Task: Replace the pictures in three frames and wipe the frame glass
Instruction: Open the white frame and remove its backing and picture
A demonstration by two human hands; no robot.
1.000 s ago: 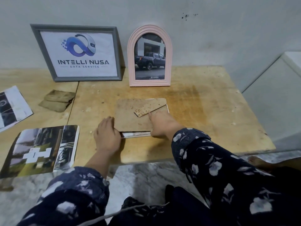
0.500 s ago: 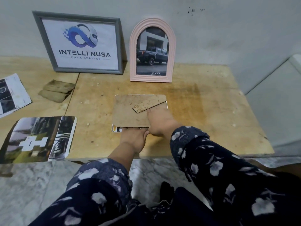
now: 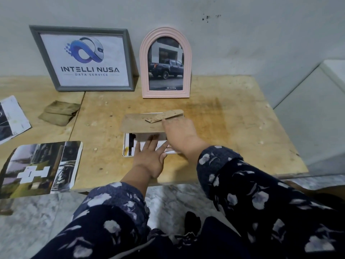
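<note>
A white frame [image 3: 124,149] lies face down near the middle of the wooden table [image 3: 233,139]. Its brown backing board [image 3: 139,122], with a speckled stand strip [image 3: 165,115], is tilted up at the near edge. My right hand [image 3: 182,137] grips the board at its near right side. Below the raised edge the picture [image 3: 144,138] inside the frame shows. My left hand [image 3: 149,158] lies on it with straight fingers that reach under the board. A grey frame [image 3: 93,88] with a logo print and a pink arched frame [image 3: 165,94] with a truck photo lean on the wall.
A folded brownish cloth [image 3: 59,113] lies at the left of the table. A loose photo print [image 3: 41,167] sits at the near left edge, another print [image 3: 11,118] further left. A white block [image 3: 317,118] stands right of the table. Marble floor lies below.
My right hand has raised the backing board's near edge, uncovering the picture. My left hand moved from the frame's near edge onto the picture, fingers sliding under the board.
</note>
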